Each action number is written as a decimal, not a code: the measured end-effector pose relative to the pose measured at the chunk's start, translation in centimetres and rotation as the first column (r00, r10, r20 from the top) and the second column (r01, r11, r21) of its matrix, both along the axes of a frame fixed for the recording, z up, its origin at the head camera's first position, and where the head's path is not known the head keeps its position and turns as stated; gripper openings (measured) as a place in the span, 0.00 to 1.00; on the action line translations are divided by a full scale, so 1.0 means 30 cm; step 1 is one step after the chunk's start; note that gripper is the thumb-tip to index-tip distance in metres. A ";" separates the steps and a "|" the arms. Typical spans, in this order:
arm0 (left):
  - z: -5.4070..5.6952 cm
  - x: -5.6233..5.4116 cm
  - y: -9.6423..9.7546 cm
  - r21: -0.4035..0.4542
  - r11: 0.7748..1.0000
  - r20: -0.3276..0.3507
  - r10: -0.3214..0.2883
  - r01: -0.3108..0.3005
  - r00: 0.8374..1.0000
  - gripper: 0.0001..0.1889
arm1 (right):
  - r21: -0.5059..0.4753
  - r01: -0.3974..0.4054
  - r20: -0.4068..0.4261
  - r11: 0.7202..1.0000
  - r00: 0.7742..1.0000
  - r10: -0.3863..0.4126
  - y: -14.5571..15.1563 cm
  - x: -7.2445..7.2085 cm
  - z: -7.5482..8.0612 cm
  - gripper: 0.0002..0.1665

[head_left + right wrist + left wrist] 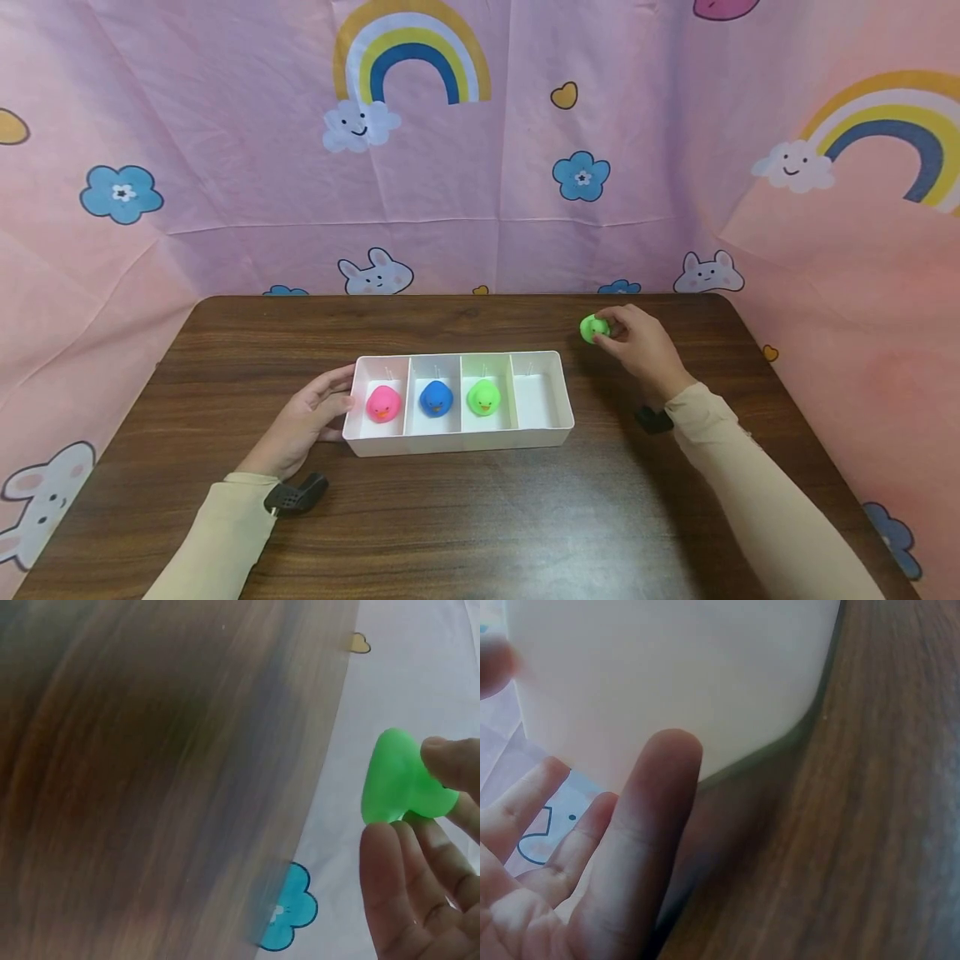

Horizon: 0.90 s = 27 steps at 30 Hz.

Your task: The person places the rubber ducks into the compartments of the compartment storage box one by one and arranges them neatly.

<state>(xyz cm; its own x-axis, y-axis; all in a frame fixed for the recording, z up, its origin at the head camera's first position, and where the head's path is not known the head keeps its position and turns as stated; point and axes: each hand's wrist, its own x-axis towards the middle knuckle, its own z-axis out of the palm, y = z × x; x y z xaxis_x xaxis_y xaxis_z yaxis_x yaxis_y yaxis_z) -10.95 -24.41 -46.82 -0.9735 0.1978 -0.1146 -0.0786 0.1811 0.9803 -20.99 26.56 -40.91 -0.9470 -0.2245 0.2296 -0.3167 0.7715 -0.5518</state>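
My right hand (641, 346) pinches a green toy duck (595, 328) between thumb and fingers, out past the far right corner of a white divided tray (457, 443). In the right wrist view the same duck (397, 780) shows its smooth green side, with the thumb on one side and fingertips on the other. My left hand (303, 421) rests at the tray's left end, its thumb and fingers extended against the end wall (675, 682). From left to right, the tray holds a pink duck (384, 404), a blue duck (436, 399) and another green duck (483, 397); the rightmost compartment (538, 400) is bare.
The tray stands on a dark wood-grain table (450, 517). A pink cloth (525, 167) printed with rainbows, flowers and rabbits hangs behind the table's far edge and along its sides. Each wrist carries a black strap device (296, 496).
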 end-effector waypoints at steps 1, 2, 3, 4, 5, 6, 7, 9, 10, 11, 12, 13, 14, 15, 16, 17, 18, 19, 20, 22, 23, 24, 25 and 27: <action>0.000 0.001 0.000 -0.001 1.000 0.000 -0.001 0.001 1.000 0.32 | -0.005 -0.004 -0.001 1.000 1.000 0.004 -0.002 0.005 0.002 0.20; 0.001 0.002 0.000 0.000 1.000 0.000 0.000 0.000 1.000 0.32 | -0.008 -0.009 -0.003 1.000 1.000 0.009 -0.003 0.010 0.005 0.20; 0.002 0.003 0.000 0.000 1.000 0.000 -0.002 0.002 1.000 0.32 | -0.012 -0.015 -0.008 1.000 1.000 0.015 -0.004 0.015 0.007 0.20; 0.002 0.003 0.000 0.002 1.000 0.001 -0.002 0.002 1.000 0.32 | -0.012 -0.020 -0.013 1.000 1.000 0.020 -0.006 0.020 0.010 0.20; 0.002 0.004 0.000 0.001 1.000 0.002 -0.004 0.004 1.000 0.32 | -0.016 -0.026 -0.017 1.000 1.000 0.026 -0.008 0.026 0.012 0.20; 0.003 0.004 0.000 0.003 1.000 0.005 0.001 -0.001 1.000 0.32 | -0.019 -0.033 -0.022 0.999 0.999 0.032 -0.010 0.032 0.015 0.19; 0.003 0.005 0.000 0.004 1.000 0.006 -0.001 0.001 1.000 0.32 | -0.021 -0.039 -0.029 0.999 0.999 0.039 -0.012 0.038 0.018 0.19; 0.003 0.006 0.000 0.002 1.000 0.006 -0.002 0.002 1.000 0.32 | -0.025 -0.054 -0.047 0.998 0.998 0.053 -0.017 0.048 0.024 0.18; 0.004 0.006 0.000 0.001 1.000 0.007 0.001 -0.001 1.000 0.32 | -0.027 -0.061 -0.055 0.998 0.997 0.060 -0.020 0.053 0.026 0.18; 0.005 0.006 -0.001 -0.001 1.000 0.005 0.000 0.000 1.000 0.32 | -0.030 -0.067 -0.063 0.997 0.996 0.065 -0.022 0.058 0.028 0.18; 0.005 0.006 -0.001 -0.001 1.000 0.006 0.003 -0.003 1.000 0.32 | -0.029 -0.071 -0.070 0.997 0.995 0.069 -0.024 0.062 0.029 0.18; 0.006 0.006 -0.002 -0.002 1.000 0.006 0.002 -0.002 1.000 0.32 | -0.029 -0.076 -0.075 0.997 0.994 0.073 -0.026 0.066 0.031 0.18; 0.006 0.006 -0.002 -0.002 1.000 0.005 0.002 -0.002 1.000 0.32 | -0.025 -0.080 -0.080 0.996 0.994 0.078 -0.028 0.070 0.032 0.17; 0.005 0.005 -0.003 -0.002 1.000 0.005 -0.001 0.001 1.000 0.32 | -0.023 -0.085 -0.082 0.996 0.993 0.083 -0.030 0.073 0.033 0.17; 0.005 0.004 -0.004 -0.003 1.000 0.008 0.002 -0.002 1.000 0.32 | -0.023 -0.088 -0.084 0.996 0.993 0.086 -0.033 0.077 0.035 0.17; 0.004 0.004 -0.005 -0.004 1.000 0.007 0.000 0.000 1.000 0.32 | -0.018 -0.090 -0.086 0.996 0.992 0.088 -0.034 0.081 0.036 0.17; 0.004 0.003 -0.005 -0.005 1.000 0.009 0.002 -0.002 1.000 0.32 | -0.015 -0.095 -0.087 0.995 0.992 0.093 -0.036 0.084 0.037 0.17; 0.003 0.002 -0.005 -0.006 1.000 0.009 0.001 -0.001 1.000 0.32 | -0.017 -0.098 -0.088 0.995 0.991 0.096 -0.037 0.087 0.040 0.18; 0.002 0.002 -0.005 -0.008 1.000 0.009 0.001 -0.001 1.000 0.33 | -0.020 -0.101 -0.090 0.995 0.991 0.099 -0.039 0.091 0.042 0.18; 0.002 0.001 -0.004 -0.012 1.000 0.009 0.002 -0.002 1.000 0.33 | -0.027 -0.104 -0.097 0.994 0.990 0.101 -0.039 0.097 0.046 0.18; 0.002 0.001 -0.003 -0.014 1.000 0.009 0.002 -0.002 1.000 0.33 | -0.028 -0.104 -0.102 0.994 0.990 0.101 -0.038 0.101 0.047 0.18; 0.001 0.000 -0.002 -0.016 1.000 0.010 0.004 -0.004 1.000 0.33 | -0.034 -0.105 -0.106 0.994 0.989 0.101 -0.037 0.104 0.049 0.18; 0.001 0.000 -0.002 -0.018 1.000 0.010 0.005 -0.004 1.000 0.33 | -0.039 -0.106 -0.114 0.994 0.988 0.101 -0.035 0.107 0.050 0.18; 0.001 -0.001 -0.001 -0.021 1.000 0.012 0.006 -0.006 1.000 0.33 | -0.046 -0.109 -0.129 0.993 0.986 0.103 -0.031 0.112 0.051 0.17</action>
